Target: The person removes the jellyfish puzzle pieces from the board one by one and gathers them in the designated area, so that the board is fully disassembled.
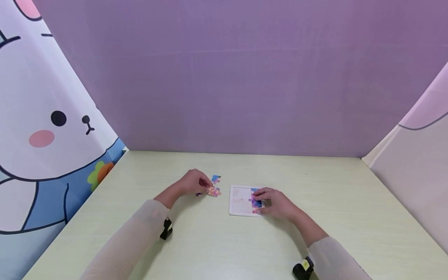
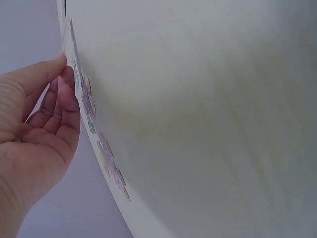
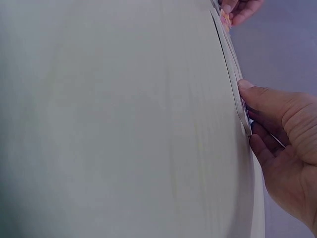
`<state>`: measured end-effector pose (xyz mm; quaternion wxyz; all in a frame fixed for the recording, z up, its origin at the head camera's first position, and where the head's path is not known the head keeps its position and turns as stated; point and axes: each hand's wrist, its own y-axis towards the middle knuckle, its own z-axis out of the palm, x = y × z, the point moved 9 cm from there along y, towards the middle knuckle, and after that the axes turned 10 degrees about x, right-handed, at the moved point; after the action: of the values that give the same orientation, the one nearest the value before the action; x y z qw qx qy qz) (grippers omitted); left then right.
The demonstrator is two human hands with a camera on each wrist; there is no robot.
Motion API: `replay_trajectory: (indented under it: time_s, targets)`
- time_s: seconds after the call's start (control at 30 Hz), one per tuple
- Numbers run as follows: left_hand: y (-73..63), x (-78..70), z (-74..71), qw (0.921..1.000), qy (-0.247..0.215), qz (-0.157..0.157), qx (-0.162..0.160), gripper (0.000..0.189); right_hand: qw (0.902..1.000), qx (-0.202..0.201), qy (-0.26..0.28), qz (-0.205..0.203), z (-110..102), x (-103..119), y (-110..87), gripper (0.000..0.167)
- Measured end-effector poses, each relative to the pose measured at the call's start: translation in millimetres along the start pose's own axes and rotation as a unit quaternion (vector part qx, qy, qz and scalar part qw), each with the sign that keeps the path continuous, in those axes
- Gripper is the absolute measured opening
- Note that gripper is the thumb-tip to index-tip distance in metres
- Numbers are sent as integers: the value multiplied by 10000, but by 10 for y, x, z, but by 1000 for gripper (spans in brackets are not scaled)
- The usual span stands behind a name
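Note:
My left hand (image 1: 196,181) pinches a small jigsaw puzzle piece (image 2: 71,37) between thumb and fingertips, just above the table. In the right wrist view, a pink-orange piece (image 3: 225,20) shows by the left fingertips. Close beside that hand lie loose pieces, among them a pink-yellow one (image 1: 214,191) and a blue-pink one (image 1: 216,179). To the right is a white-rimmed puzzle tray (image 1: 240,201) with a column of blue, purple and pink pieces (image 1: 255,212) along its right side. My right hand (image 1: 278,204) rests there, its thumb and fingers spread apart, touching the tray's right part and partly hiding the pieces.
The pale wooden table (image 1: 210,249) reaches back to a purple cloth wall (image 1: 245,77). A cartoon-print cloth (image 1: 52,163) hangs on the left. A small dark piece (image 1: 198,194) lies under the left hand. Black wrist cameras (image 1: 166,228) sit at both sleeves.

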<state>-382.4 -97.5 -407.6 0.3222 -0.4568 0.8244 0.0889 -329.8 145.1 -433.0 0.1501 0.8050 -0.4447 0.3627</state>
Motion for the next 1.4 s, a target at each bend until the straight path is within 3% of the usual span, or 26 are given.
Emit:
replay_trajectory:
  time_s: [0.67,1.1,1.4]
  targets:
    - [109,50,28,9996,250,-132,12,14,10000,8,-49,8,4,9,-4,38]
    - [86,85,9,9989,-412,-208,41,24,10000,60,-39,-70,4,-10,-11,40]
    - [23,-103,-57,9957,-868,150,-279,24,9999,-19,-123,-69,-8,-1,-8,39]
